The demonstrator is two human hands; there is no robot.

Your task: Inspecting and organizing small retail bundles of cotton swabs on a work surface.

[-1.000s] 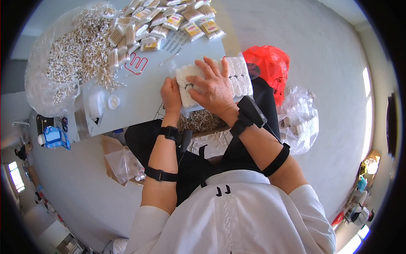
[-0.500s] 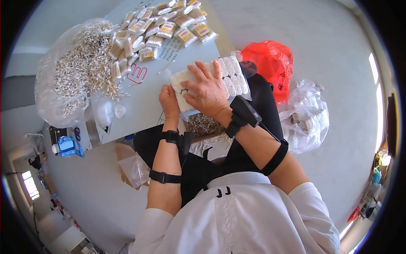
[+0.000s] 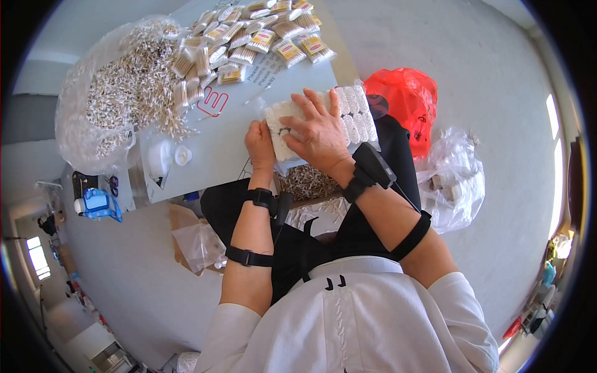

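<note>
A clear plastic bag packed with rows of cotton swab bundles (image 3: 359, 118), white tips facing up, is held at the table's near right edge, above my lap. My left hand (image 3: 260, 142) is closed on the bag's left end, fingers curled and thumb up. Flat on top of the bundles lies my right hand (image 3: 319, 132), its fingers spread and pressing on the white tips. Beneath the bag, a box of loose cotton swabs (image 3: 306, 182) shows in part between my legs.
On the table (image 3: 205, 158), small packets of swabs (image 3: 261, 40) are piled at the back, beside a large open bag of loose swabs (image 3: 124, 93). A red plastic bag (image 3: 407, 102) and a clear bag (image 3: 457, 186) are on the right. A blue pouch (image 3: 99, 205) sits at far left.
The whole view has shifted slightly, so everything appears a little farther right. My hands keep the same hold and placement on the bag.
</note>
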